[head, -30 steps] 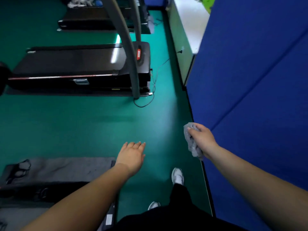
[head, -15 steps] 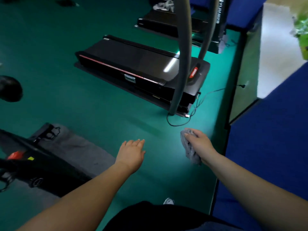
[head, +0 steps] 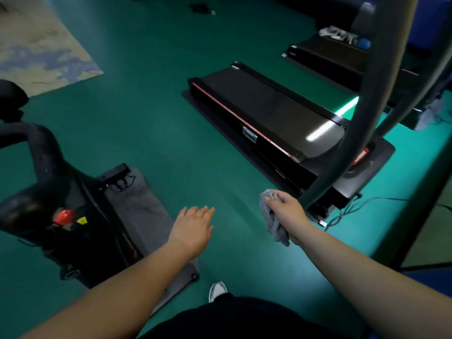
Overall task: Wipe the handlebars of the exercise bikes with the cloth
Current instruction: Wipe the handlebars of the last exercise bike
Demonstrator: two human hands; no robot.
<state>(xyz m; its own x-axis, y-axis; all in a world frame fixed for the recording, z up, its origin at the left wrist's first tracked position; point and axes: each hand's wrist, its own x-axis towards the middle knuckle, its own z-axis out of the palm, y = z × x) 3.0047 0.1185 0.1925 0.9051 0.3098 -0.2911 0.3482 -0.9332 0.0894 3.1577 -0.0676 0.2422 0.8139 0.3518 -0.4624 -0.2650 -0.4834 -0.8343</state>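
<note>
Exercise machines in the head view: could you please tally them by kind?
Treadmills: 2, the near treadmill and the far treadmill.
Exercise bikes: 1, the black exercise bike at the left.
Total: 3.

Your arms are bare to the bottom edge, no sleeves, no watch or rings. Left hand [head: 193, 226] & right hand [head: 287, 207] ungloved. You've got dark, approx. black clothing [head: 234, 316] and a white/grey sneaker [head: 217, 291].
</note>
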